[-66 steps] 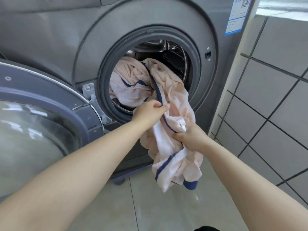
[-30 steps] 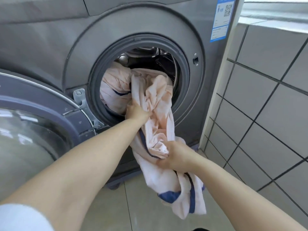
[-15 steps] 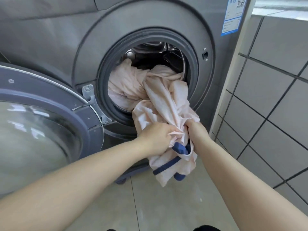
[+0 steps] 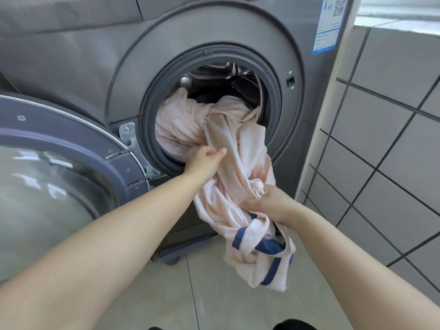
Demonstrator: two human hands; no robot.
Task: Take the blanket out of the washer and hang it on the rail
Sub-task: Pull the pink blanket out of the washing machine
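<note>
Blanket halfway out of the washer, both hands on it.

From my remote view the pale pink blanket (image 4: 240,167) with dark blue edging spills from the washer (image 4: 214,29) drum, over the gray door seal (image 4: 152,110) and down the front. My right hand (image 4: 269,203) is clenched around a bunched fold; below that grip the tail with the blue trim dangles above the tiled floor (image 4: 214,301). Up and to the left of it, my left hand (image 4: 204,160) reaches the cloth at the drum's lower lip, thumb out, fingers against the fabric; can't tell if it's actually pinching. Above both hands a good heap of blanket sits inside the drum. The open door (image 4: 66,148) hangs off to the left of my left arm.
</note>
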